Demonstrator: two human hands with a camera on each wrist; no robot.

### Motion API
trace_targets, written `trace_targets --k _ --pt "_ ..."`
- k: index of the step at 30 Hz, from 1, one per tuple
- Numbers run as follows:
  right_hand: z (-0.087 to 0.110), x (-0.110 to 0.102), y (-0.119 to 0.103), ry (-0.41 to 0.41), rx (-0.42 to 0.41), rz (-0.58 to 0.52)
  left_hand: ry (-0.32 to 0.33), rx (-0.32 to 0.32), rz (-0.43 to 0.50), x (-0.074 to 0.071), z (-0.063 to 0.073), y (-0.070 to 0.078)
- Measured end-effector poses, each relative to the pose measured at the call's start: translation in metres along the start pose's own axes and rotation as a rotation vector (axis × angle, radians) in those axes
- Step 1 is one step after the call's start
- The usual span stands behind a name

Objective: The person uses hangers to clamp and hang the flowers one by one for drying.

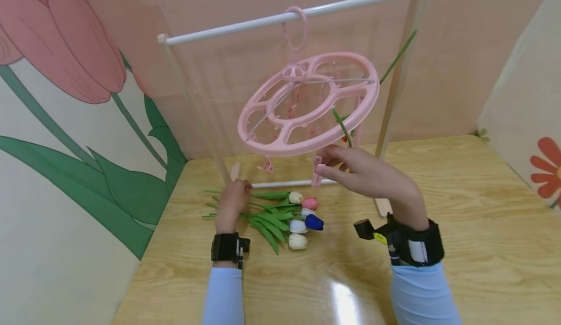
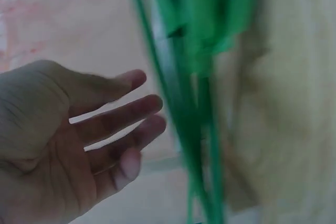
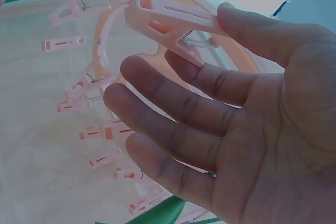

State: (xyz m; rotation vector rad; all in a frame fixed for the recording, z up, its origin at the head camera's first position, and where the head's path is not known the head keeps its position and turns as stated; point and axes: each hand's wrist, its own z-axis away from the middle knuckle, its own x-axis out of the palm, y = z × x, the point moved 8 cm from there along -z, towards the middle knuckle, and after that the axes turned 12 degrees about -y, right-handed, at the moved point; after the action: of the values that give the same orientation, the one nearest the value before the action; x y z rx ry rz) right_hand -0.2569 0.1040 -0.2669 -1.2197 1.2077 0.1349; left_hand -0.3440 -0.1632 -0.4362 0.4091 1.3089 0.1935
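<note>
- From where I stand, the person's right hand (image 1: 361, 171) has thumb and index finger pinched on the handles of a pink peg (image 3: 176, 23), the other fingers lying away from it; the peg is just below the front rim of the pink ring hanger (image 1: 300, 148).
- The left hand (image 1: 231, 203) is over the stem ends of the artificial tulips (image 1: 271, 216); its wrist view shows the fingers loosely bent and apart, near the stems but gripping nothing. The two hands are well apart.
- The tulips lie on the table (image 1: 482, 193) in a loose bunch, heads to the right: white or cream ones, a pink and a blue.
- I'd judge the step in hand is readying a peg while picking out a stem. The next move seems to call for closing the left fingers on one stem, then squeezing the peg wide enough to take it.
- I see no proper container. The hanger, hooked over a white bar (image 1: 359, 4), bears more pegs (image 1: 266, 165); two green stems (image 1: 398, 54) show at its right side, though what holds them is hidden.
</note>
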Motion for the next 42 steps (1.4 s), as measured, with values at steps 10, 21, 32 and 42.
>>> trace_targets --k 10,21,32,42 --pt "0.001 0.0 -0.001 0.007 -0.008 0.001 0.094 0.008 -0.151 0.013 -0.008 -0.006" --pt "0.0 0.002 -0.001 -0.003 0.0 0.001 0.067 -0.034 -0.194 0.015 -0.008 -0.009" --pt "-0.002 0.0 -0.004 0.003 -0.01 0.021 0.124 -0.004 -0.157 -0.021 0.012 0.015" --pt "-0.002 0.001 -0.004 0.018 -0.008 0.01 0.24 0.058 -0.223 -0.063 0.056 0.051"
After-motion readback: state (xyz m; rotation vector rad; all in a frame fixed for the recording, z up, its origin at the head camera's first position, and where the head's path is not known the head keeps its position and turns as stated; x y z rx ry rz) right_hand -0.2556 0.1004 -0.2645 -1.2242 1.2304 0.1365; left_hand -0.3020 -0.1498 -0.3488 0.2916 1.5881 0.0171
